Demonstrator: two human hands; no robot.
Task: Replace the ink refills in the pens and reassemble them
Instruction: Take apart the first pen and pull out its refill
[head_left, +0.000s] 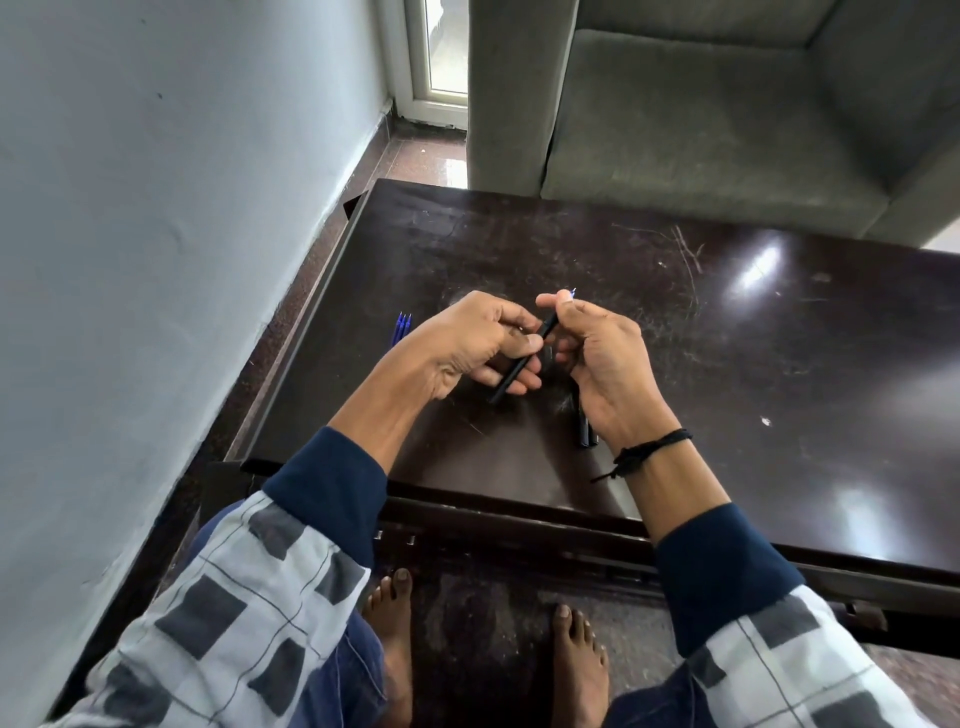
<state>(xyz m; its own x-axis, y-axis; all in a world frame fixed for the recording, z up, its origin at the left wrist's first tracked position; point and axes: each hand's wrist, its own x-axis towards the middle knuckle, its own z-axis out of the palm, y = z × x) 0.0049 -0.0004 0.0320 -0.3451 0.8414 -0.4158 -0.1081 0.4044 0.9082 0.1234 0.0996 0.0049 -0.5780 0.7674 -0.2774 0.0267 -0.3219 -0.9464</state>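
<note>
Nearest me, to the right of the pen (546, 332), spare pens (586, 428) lie on the worktop (727, 389) under my right wrist, handy for later. Up at the pen, held over the worktop: left grip (467, 343) curls round its barrel to steady it, and right grip (602, 353) pinches its front end with the tip (573, 292) poking out. Seating a refill, I'd judge. Beyond, left of the pen, blue refills (402, 328) lie bunched, ready.
</note>
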